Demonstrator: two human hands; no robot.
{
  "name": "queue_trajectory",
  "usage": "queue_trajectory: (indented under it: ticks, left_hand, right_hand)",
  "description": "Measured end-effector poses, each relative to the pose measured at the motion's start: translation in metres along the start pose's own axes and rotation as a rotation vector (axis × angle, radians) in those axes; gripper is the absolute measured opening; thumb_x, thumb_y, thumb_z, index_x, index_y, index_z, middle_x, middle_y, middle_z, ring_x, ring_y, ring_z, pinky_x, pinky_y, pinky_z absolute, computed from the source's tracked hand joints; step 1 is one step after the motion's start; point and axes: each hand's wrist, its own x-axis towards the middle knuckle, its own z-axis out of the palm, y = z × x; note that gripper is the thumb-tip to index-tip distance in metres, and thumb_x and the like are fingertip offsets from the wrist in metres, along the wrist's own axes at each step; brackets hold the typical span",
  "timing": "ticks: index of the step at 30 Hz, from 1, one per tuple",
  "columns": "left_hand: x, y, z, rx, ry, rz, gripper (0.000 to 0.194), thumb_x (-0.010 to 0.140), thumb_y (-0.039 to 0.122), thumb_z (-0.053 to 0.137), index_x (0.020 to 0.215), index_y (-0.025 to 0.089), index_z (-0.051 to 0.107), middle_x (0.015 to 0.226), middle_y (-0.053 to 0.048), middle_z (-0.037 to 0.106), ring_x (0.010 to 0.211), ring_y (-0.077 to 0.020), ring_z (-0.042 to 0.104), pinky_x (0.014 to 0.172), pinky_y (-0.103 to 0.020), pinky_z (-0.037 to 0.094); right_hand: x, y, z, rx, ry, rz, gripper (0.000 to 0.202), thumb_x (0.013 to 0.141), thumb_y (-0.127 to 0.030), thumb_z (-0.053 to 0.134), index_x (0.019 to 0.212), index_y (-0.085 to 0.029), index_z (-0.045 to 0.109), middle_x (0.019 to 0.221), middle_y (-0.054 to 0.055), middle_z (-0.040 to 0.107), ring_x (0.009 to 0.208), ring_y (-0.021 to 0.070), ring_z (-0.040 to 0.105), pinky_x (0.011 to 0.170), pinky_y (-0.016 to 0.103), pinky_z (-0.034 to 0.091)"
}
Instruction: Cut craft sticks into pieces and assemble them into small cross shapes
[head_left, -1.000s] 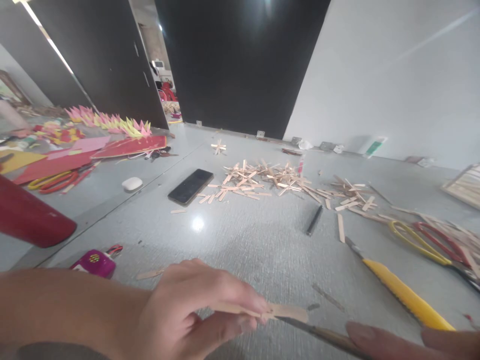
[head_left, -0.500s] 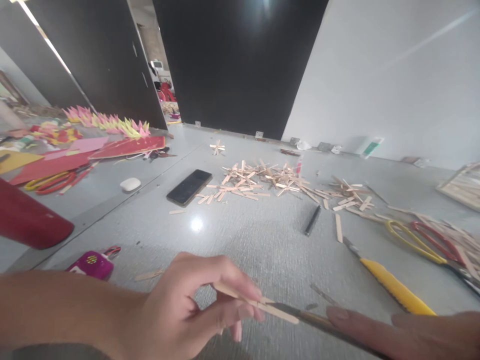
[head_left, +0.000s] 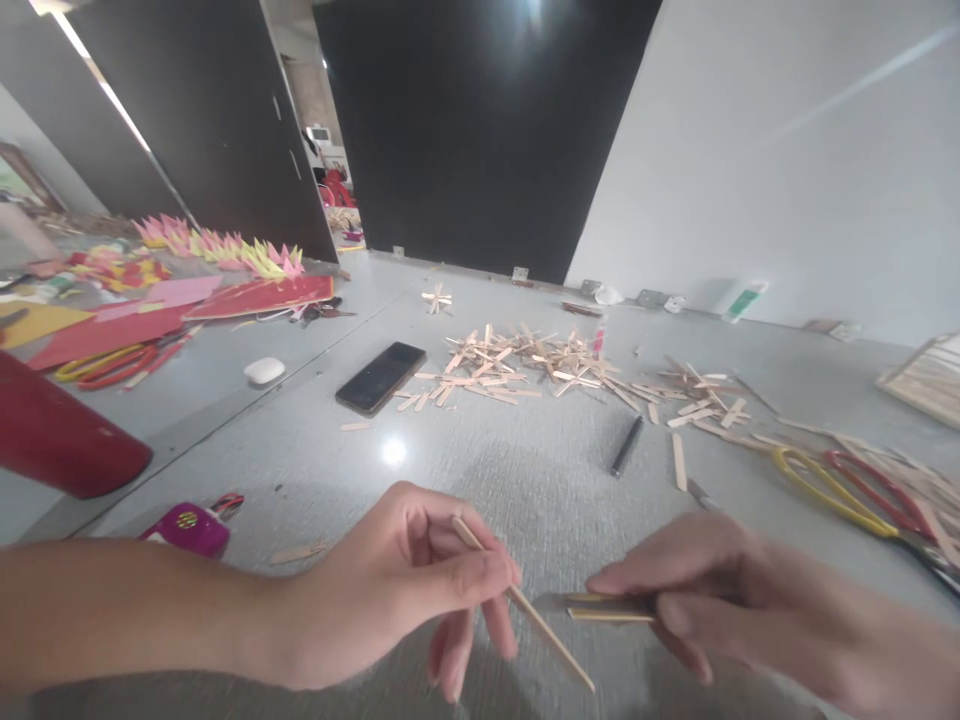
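My left hand (head_left: 427, 590) pinches a thin wooden craft stick (head_left: 551, 640) between thumb and fingers. The stick slants down to the right over the grey table (head_left: 465, 460). To its right, my right hand (head_left: 750, 610) is closed around a knife (head_left: 611, 607), whose dark blade points left between pale, wood-like strips; its rear end is hidden in the hand. A small gap separates the blade tip from the stick. Behind my right hand only the tip of a second knife's blade (head_left: 701, 493) shows.
Beyond the hands lie a pile of craft sticks (head_left: 525, 360), a phone (head_left: 381, 377) and a black pen (head_left: 627, 446). Yellow-and-red-handled scissors (head_left: 840, 490) are at right. A red cylinder (head_left: 67, 430), a purple object (head_left: 191, 527) and a white case (head_left: 265, 371) stand left.
My right hand has drawn the knife away from the craft stick and lifted over the yellow-handled knife, covering it. My left hand has turned the stick to a steeper slant.
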Motion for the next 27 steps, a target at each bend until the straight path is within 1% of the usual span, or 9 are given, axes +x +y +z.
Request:
queue_trajectory:
  ticks: [2,5,9,13,15,18,22,25,27]
  left_hand:
    - [0.001,0.0,-0.001,-0.009,0.009,-0.006,0.026,0.099,0.038,0.069,0.091,0.013,0.072,0.076,-0.005,0.075,0.044,-0.0044,0.059,0.046,-0.015,0.045]
    - [0.001,0.001,-0.001,-0.018,0.014,-0.005,0.027,0.099,0.039,0.069,0.089,0.013,0.072,0.076,-0.005,0.075,0.043,-0.0043,0.058,0.046,-0.015,0.044]
    - [0.0,0.002,-0.001,-0.01,0.027,0.002,0.028,0.098,0.04,0.07,0.091,0.013,0.075,0.074,-0.005,0.076,0.042,-0.0045,0.057,0.045,-0.015,0.043]
    - [0.0,0.002,-0.001,0.009,0.044,-0.009,0.032,0.097,0.044,0.07,0.092,0.013,0.077,0.068,-0.005,0.075,0.041,-0.0052,0.055,0.048,-0.017,0.046]
    - [0.0,0.002,0.0,0.049,0.049,-0.008,0.039,0.097,0.048,0.067,0.085,0.013,0.075,0.067,-0.006,0.074,0.042,-0.0054,0.056,0.049,-0.017,0.046]
    - [-0.003,0.002,0.001,0.109,0.071,-0.012,0.047,0.097,0.054,0.064,0.08,0.011,0.074,0.066,-0.007,0.072,0.046,-0.0073,0.057,0.049,-0.018,0.047]
    - [-0.01,-0.001,0.005,0.339,0.133,0.04,0.055,0.099,0.057,0.058,0.077,0.009,0.075,0.062,-0.009,0.07,0.054,-0.0127,0.064,0.051,-0.019,0.049]
    - [-0.017,-0.006,0.01,0.595,0.146,0.106,0.063,0.105,0.055,0.044,0.074,0.01,0.075,0.056,-0.009,0.067,0.053,-0.0145,0.065,0.043,-0.017,0.041]
    - [-0.021,-0.011,0.013,0.684,0.175,0.135,0.064,0.106,0.053,0.04,0.074,0.011,0.076,0.054,-0.008,0.067,0.05,-0.014,0.064,0.039,-0.017,0.038]
  right_hand:
    - [0.008,0.001,0.007,0.114,0.041,-0.009,0.02,0.084,-0.037,0.07,0.095,-0.032,0.087,0.059,0.002,0.067,0.056,0.0151,0.062,0.055,0.029,0.045]
    - [0.014,0.01,0.016,0.215,0.036,-0.032,0.02,0.086,-0.043,0.072,0.093,-0.031,0.086,0.059,0.001,0.068,0.056,0.015,0.06,0.054,0.027,0.041]
    - [0.017,0.019,0.019,0.258,-0.04,-0.05,0.03,0.087,-0.056,0.07,0.098,-0.033,0.086,0.062,-0.002,0.069,0.055,0.0111,0.06,0.055,0.024,0.039]
    - [0.023,0.029,0.015,0.287,-0.118,-0.052,0.041,0.088,-0.065,0.065,0.102,-0.032,0.085,0.063,-0.005,0.068,0.051,0.0076,0.054,0.053,0.021,0.037]
    - [0.028,0.035,0.011,0.293,-0.203,-0.097,0.04,0.092,-0.063,0.063,0.108,-0.032,0.084,0.064,-0.003,0.067,0.049,0.0071,0.048,0.051,0.02,0.035]
    - [0.034,0.038,0.007,0.33,-0.331,-0.163,0.033,0.099,-0.053,0.063,0.117,-0.032,0.08,0.064,-0.002,0.064,0.05,0.0076,0.042,0.049,0.018,0.035]
    - [0.033,0.032,0.008,0.405,-0.374,-0.149,0.032,0.099,-0.051,0.065,0.118,-0.031,0.08,0.062,-0.003,0.058,0.049,0.0071,0.038,0.049,0.018,0.034]
    - [0.028,0.029,0.013,0.408,-0.383,-0.11,0.032,0.098,-0.053,0.066,0.116,-0.031,0.08,0.061,-0.003,0.058,0.049,0.0067,0.038,0.05,0.019,0.033]
    - [0.024,0.03,0.014,0.362,-0.355,-0.101,0.033,0.099,-0.054,0.063,0.115,-0.029,0.08,0.061,-0.003,0.06,0.051,0.0072,0.043,0.05,0.018,0.036]
